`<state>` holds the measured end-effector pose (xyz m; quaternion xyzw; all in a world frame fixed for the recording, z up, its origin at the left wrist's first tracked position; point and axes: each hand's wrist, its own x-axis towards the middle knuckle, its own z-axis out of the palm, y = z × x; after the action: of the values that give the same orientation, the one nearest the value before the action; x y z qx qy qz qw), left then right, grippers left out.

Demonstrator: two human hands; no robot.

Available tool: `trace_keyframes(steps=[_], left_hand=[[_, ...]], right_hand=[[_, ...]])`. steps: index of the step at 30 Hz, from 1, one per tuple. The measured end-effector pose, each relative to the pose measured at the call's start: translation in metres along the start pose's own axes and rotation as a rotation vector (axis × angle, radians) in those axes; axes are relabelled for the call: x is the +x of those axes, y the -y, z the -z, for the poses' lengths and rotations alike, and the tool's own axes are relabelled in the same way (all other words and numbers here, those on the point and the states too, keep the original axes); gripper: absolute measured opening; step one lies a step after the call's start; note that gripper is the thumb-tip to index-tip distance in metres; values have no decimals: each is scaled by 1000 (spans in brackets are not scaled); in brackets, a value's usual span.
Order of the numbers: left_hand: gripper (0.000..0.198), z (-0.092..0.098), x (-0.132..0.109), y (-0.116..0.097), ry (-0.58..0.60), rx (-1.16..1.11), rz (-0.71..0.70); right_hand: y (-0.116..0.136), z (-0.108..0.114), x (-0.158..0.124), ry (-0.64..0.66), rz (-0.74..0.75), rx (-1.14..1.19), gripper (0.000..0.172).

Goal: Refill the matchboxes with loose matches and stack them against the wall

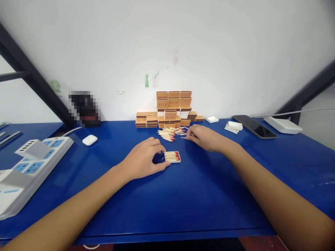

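My left hand (148, 157) steadies a small white matchbox tray (173, 161), thumb at its near left corner and a finger at the far left one. Inside the tray, red-tipped matches lie side by side with their heads to the right. My right hand (196, 135) is closed in a pinch at the right side of a loose match pile (167, 134). From its fingertips a matchstick (183, 138) pokes out to the left. Behind the pile, orange and brown matchboxes (173, 103) are stacked against the wall.
White empty trays (233, 127) lie right of the stack, with another white tray (211, 119) behind. Farther right are a black phone (255, 126) and a white box-shaped device (283, 124). On the left sit a white earbud case (89, 140) and a power strip (56, 153).
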<state>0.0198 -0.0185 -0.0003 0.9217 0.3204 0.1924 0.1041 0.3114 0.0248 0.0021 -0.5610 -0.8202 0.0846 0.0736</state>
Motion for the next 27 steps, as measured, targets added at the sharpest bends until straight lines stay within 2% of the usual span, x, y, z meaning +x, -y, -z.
trace_keyframes(steps=[7, 15, 18, 27], left_hand=[[29, 1, 0, 0, -5, 0, -1], [30, -1, 0, -1, -7, -1, -11], [30, -1, 0, 0, -3, 0, -6], [29, 0, 0, -1, -3, -4, 2]], right_hand=[[-1, 7, -7, -40, 27, -7, 20], [-3, -5, 5, -71, 49, 9, 10], [-7, -4, 11, -104, 58, 34, 13], [2, 7, 9, 45, -11, 66, 13]])
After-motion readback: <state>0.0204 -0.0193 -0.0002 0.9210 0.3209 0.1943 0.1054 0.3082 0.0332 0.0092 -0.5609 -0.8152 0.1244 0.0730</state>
